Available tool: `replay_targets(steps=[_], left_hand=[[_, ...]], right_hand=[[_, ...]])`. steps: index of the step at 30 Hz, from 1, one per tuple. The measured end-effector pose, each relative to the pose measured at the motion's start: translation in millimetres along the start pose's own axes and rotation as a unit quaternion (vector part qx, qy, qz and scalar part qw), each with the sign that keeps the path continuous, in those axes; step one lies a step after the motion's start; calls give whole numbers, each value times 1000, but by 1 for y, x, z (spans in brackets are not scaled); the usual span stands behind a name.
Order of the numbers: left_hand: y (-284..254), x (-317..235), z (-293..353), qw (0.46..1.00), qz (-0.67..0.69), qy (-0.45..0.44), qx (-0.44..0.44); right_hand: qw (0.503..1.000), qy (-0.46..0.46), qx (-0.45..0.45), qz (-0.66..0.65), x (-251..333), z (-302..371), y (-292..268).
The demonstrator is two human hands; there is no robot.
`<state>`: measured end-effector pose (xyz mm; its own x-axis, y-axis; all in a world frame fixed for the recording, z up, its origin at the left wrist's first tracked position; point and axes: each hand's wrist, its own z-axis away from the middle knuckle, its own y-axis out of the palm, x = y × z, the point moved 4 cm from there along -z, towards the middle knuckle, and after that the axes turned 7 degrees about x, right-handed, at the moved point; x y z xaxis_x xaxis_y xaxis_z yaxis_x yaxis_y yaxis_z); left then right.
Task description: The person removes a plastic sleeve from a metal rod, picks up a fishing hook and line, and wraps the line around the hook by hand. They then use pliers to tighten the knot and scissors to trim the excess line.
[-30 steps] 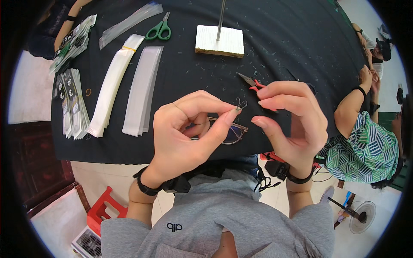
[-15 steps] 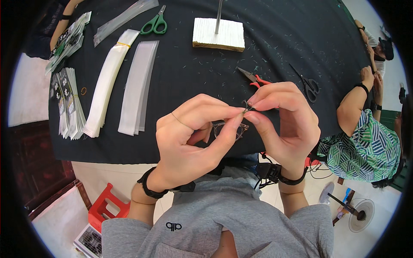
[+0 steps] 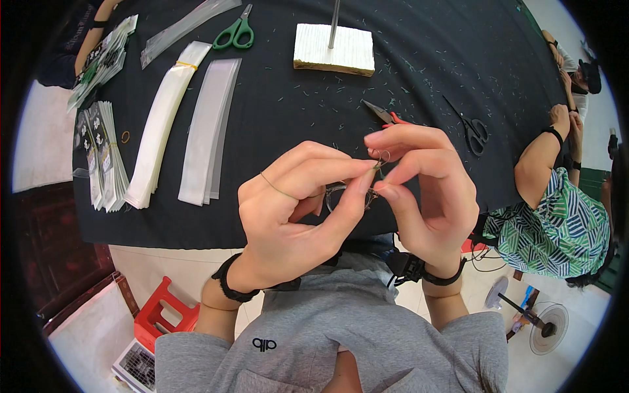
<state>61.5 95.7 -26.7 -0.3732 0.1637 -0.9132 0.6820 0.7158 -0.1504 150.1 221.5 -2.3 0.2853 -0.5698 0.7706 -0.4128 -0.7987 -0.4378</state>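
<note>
Our left hand [image 3: 298, 196] pinches a thin looped strand [image 3: 379, 164] between thumb and forefinger; our right hand [image 3: 436, 187] curls at its three o'clock, whether gripping the strand we cannot tell. Beyond lie red-handled pliers [image 3: 386, 116] at twelve, black scissors [image 3: 466, 121] at two.

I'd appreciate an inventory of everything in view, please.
tablecloth: 1, black, centre
looped strand: 1, green, centre
eyeglasses: 1, brownish, near edge
needle-nose pliers: 1, red-handled, centre-right
scissors: 2, green left, black right
plastic sleeves: 3 stacks, clear, left
printed packets: 2 groups, whitish, left
block: 1, white, upper centre
rod: 1, grey, on block
scraps: many, green, tablecloth
stool: 1, red, lower left
fan: 1, grey, lower right
people: 3, mixed, edges
left hand: 1, bare, pinching strand
right hand: 1, bare, beside strand
</note>
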Motion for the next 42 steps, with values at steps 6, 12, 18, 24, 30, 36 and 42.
replay_targets(steps=[6,12,18,24,30,36,42], left_hand=[[0,-1,1,1000,-15,3,10],[1,-3,2,1000,-12,4,7],[0,-4,1,999,-27,16,8],[0,1,0,1000,14,-7,12],[-1,16,1,971,197,-111,77],[1,19,5,933,284,-175,137],[3,22,7,910,316,-206,169]], right_hand=[[1000,3,-16,5,1,-2,-2],[1000,-2,-9,8,-2,-4,0],[1000,-5,6,9,-2,-4,1],[1000,-1,28,10,3,-3,-1],[999,16,19,-34,0,-4,-19],[986,-1,143,-81,-12,-9,-21],[979,17,153,-133,-17,-11,-20]])
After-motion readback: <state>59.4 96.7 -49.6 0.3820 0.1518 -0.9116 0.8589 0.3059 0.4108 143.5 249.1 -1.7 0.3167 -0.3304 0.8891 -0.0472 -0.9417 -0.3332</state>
